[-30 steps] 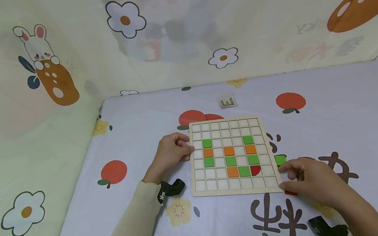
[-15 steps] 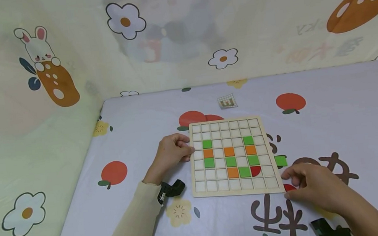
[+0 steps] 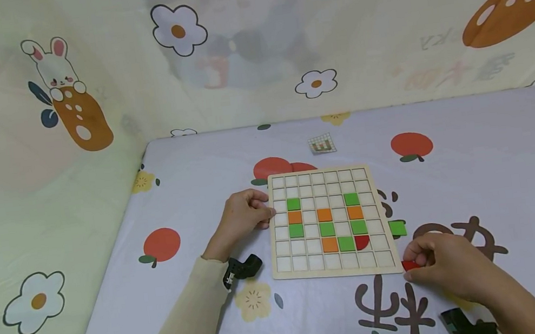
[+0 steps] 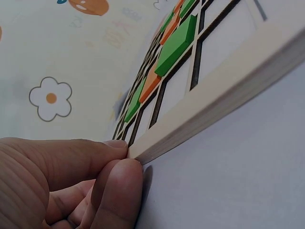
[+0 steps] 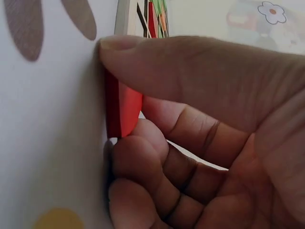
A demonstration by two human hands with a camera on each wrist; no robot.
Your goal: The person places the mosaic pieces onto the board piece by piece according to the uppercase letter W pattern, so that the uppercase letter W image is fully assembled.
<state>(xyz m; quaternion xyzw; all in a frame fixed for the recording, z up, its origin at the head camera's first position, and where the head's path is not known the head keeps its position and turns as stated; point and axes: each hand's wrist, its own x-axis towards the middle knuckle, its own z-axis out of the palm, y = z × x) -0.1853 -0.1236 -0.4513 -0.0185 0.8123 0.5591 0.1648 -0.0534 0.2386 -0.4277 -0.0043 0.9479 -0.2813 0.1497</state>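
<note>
The wooden grid board (image 3: 307,265) lies flat, with several green and orange square tiles and a red round-edged tile (image 3: 362,242) in its cells. At its left edge, my left hand (image 3: 243,213) pinches the frame between thumb and fingers; the left wrist view shows the fingertips (image 4: 127,167) right on the wooden rim. Just off the board's near right corner, my right hand (image 3: 446,260) holds a loose red tile (image 3: 409,265) between thumb and curled fingers. Seen close up, this red tile (image 5: 125,107) has a curved side, is partly covered by the thumb and stands close over the cloth.
A loose green tile (image 3: 397,228) lies beside the board's right edge, just beyond the right hand. Behind the board is a small card (image 3: 321,143) printed with a grid pattern. A patterned cloth (image 3: 190,175) covers the table, and a printed curtain (image 3: 246,55) hangs behind.
My right hand has shifted slightly right, away from the board's edge, and the red tile has turned in its fingers. The left hand and board have stayed put.
</note>
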